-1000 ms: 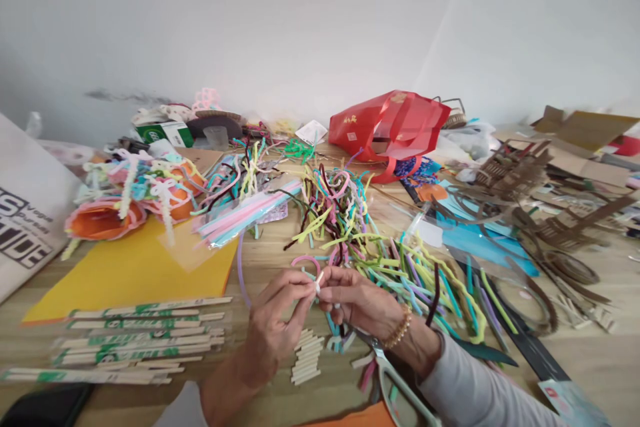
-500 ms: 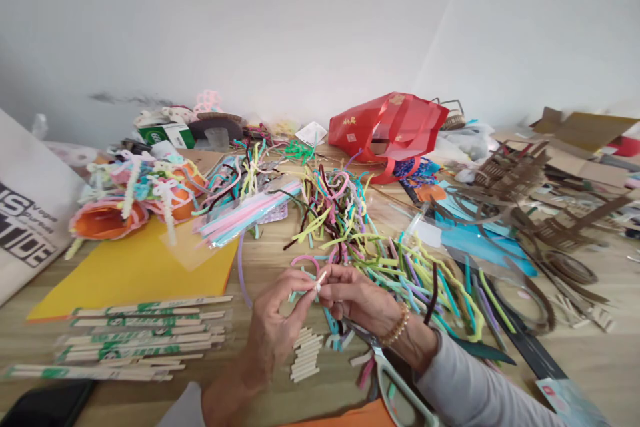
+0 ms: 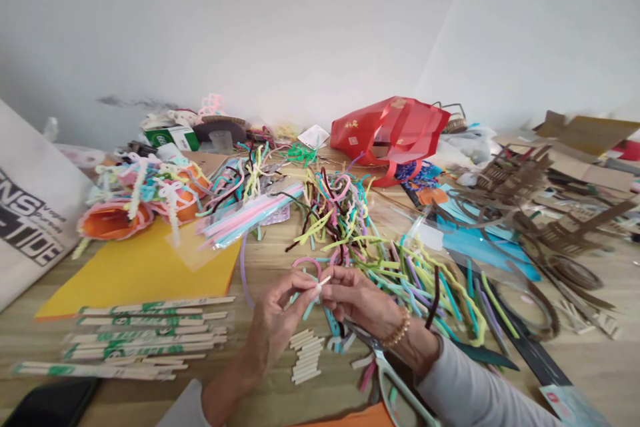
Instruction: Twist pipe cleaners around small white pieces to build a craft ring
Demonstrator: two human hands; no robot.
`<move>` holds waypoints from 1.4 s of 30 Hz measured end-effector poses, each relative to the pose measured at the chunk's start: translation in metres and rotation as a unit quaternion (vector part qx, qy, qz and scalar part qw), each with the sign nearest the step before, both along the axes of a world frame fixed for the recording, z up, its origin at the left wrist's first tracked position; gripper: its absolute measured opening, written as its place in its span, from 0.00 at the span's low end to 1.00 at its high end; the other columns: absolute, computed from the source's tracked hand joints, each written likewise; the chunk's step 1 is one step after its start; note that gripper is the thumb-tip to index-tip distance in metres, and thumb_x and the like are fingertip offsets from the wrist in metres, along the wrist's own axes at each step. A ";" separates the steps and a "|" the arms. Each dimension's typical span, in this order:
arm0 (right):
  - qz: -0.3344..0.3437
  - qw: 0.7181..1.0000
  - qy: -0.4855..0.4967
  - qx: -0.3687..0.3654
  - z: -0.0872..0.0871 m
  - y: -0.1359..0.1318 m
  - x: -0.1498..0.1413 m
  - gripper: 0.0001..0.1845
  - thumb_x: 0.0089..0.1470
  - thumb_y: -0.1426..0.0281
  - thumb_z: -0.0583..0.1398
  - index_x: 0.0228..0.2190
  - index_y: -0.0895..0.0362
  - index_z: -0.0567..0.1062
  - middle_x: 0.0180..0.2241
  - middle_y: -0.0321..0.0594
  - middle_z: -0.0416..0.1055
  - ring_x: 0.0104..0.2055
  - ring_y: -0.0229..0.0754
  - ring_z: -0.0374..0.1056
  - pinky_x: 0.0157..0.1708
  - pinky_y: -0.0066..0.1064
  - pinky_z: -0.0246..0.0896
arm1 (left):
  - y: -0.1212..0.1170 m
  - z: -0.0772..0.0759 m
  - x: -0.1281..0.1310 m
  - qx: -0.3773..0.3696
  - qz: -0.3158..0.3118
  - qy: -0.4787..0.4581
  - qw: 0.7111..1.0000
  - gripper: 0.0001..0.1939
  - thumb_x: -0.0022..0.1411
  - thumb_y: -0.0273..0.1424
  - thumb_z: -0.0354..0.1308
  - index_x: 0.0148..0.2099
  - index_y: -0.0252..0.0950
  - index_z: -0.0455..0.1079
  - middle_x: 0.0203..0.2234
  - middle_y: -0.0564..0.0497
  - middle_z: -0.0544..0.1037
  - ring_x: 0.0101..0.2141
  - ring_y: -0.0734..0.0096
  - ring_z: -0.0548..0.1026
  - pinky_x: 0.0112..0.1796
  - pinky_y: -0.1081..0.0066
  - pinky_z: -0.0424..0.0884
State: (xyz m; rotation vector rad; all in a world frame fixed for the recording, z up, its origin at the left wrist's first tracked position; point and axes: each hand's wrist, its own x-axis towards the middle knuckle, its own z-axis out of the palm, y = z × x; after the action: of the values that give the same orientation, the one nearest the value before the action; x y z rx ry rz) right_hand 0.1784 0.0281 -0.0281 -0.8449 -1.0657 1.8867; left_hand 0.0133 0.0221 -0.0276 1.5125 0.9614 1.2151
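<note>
I see one short stick, cream-pale and slim, tilted so its free end points up and to the right; a small white bit sits round its lower end, too small for me to make out its material. It lies between the two hands at the fingertips: the left hand pinches from one side, thumb and forefinger closed on that lower end, and the right hand pinches from the other, its remaining fingers curled.

Just below, I have a pile of short sticks, overlapping too much for a sure count. Near the right wrist, which wears one beaded bracelet, lies one pair of scissors. Farther out I count one yellow sheet and one red bag.
</note>
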 end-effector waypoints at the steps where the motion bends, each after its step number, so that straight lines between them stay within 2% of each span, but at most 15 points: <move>1: -0.010 0.999 -0.032 0.029 0.000 0.000 0.000 0.15 0.45 0.62 0.66 0.28 0.61 0.70 0.19 0.30 0.62 0.17 0.27 0.56 0.16 0.18 0.55 | 0.000 -0.001 0.000 -0.005 0.006 -0.001 1.000 0.04 0.55 0.30 0.59 0.29 0.34 0.72 0.28 0.49 0.76 0.34 0.67 0.74 0.37 0.70 0.70; 6: -0.054 0.973 -0.162 0.156 -0.003 -0.003 0.000 0.18 0.51 0.57 0.61 0.30 0.60 0.69 0.19 0.29 0.58 0.18 0.28 0.52 0.17 0.21 0.47 | 0.001 -0.002 0.001 -0.059 0.013 0.003 0.998 0.05 0.55 0.31 0.59 0.29 0.34 0.72 0.26 0.51 0.76 0.30 0.70 0.72 0.33 0.73 0.69; 11: -0.032 0.962 -0.194 0.191 0.000 -0.003 0.003 0.19 0.52 0.55 0.59 0.32 0.59 0.69 0.21 0.30 0.58 0.20 0.30 0.53 0.19 0.22 0.48 | 0.005 0.001 -0.001 -0.096 -0.011 0.011 0.995 0.08 0.54 0.33 0.59 0.28 0.34 0.71 0.23 0.53 0.74 0.27 0.72 0.70 0.31 0.74 0.66; 18: -0.037 0.942 -0.227 0.245 0.007 -0.003 0.004 0.16 0.56 0.58 0.57 0.30 0.60 0.70 0.23 0.33 0.60 0.25 0.32 0.54 0.24 0.24 0.49 | 0.011 -0.006 -0.002 -0.125 -0.069 -0.032 0.989 0.09 0.56 0.34 0.58 0.29 0.34 0.69 0.23 0.53 0.72 0.28 0.72 0.68 0.33 0.73 0.65; 22: -0.026 0.950 -0.216 0.225 0.003 -0.003 0.003 0.17 0.55 0.57 0.57 0.31 0.60 0.70 0.23 0.33 0.60 0.23 0.32 0.53 0.21 0.23 0.48 | 0.011 -0.005 -0.002 -0.105 -0.084 -0.010 0.991 0.10 0.58 0.37 0.55 0.31 0.34 0.67 0.24 0.52 0.70 0.28 0.71 0.68 0.33 0.73 0.65; 26: -0.006 0.962 -0.205 0.179 -0.006 -0.002 0.003 0.18 0.54 0.56 0.58 0.32 0.60 0.70 0.20 0.30 0.59 0.19 0.30 0.53 0.19 0.22 0.48 | 0.006 -0.001 -0.001 -0.049 -0.055 0.078 0.994 0.10 0.61 0.37 0.53 0.32 0.36 0.66 0.24 0.54 0.69 0.27 0.73 0.67 0.29 0.75 0.63; 29: -0.001 0.962 -0.209 0.174 -0.009 -0.003 0.003 0.18 0.54 0.56 0.58 0.32 0.60 0.69 0.19 0.30 0.59 0.19 0.30 0.53 0.18 0.22 0.48 | 0.002 0.002 0.000 -0.010 -0.046 0.128 0.991 0.11 0.63 0.37 0.50 0.31 0.37 0.65 0.23 0.56 0.68 0.26 0.73 0.65 0.30 0.75 0.61; 35: -0.002 0.963 -0.196 0.185 -0.006 -0.005 0.000 0.18 0.55 0.56 0.57 0.31 0.60 0.69 0.20 0.30 0.59 0.20 0.30 0.54 0.19 0.22 0.47 | 0.001 0.003 0.001 -0.006 -0.056 0.132 0.990 0.14 0.64 0.37 0.46 0.28 0.37 0.61 0.21 0.56 0.64 0.25 0.73 0.62 0.29 0.74 0.59; 39: -0.010 0.950 -0.216 0.225 -0.001 -0.007 -0.001 0.16 0.56 0.58 0.56 0.29 0.59 0.68 0.21 0.31 0.60 0.22 0.31 0.53 0.21 0.23 0.48 | 0.005 -0.002 0.001 -0.024 -0.068 0.122 0.990 0.16 0.64 0.38 0.45 0.25 0.37 0.56 0.20 0.57 0.57 0.24 0.73 0.58 0.27 0.74 0.56; 42: -0.021 0.923 -0.267 0.275 0.002 -0.009 -0.002 0.13 0.57 0.61 0.55 0.29 0.59 0.69 0.23 0.32 0.63 0.25 0.33 0.56 0.25 0.24 0.50 | 0.009 -0.006 0.000 -0.032 -0.067 0.114 0.991 0.18 0.64 0.40 0.44 0.23 0.37 0.54 0.20 0.57 0.56 0.24 0.73 0.57 0.27 0.74 0.56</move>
State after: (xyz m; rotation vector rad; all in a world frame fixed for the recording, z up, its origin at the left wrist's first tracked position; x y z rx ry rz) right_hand 0.1768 0.0188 -0.0263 -1.0460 -1.7842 1.2226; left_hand 0.0137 0.0308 -0.0339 1.6627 1.0204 0.9221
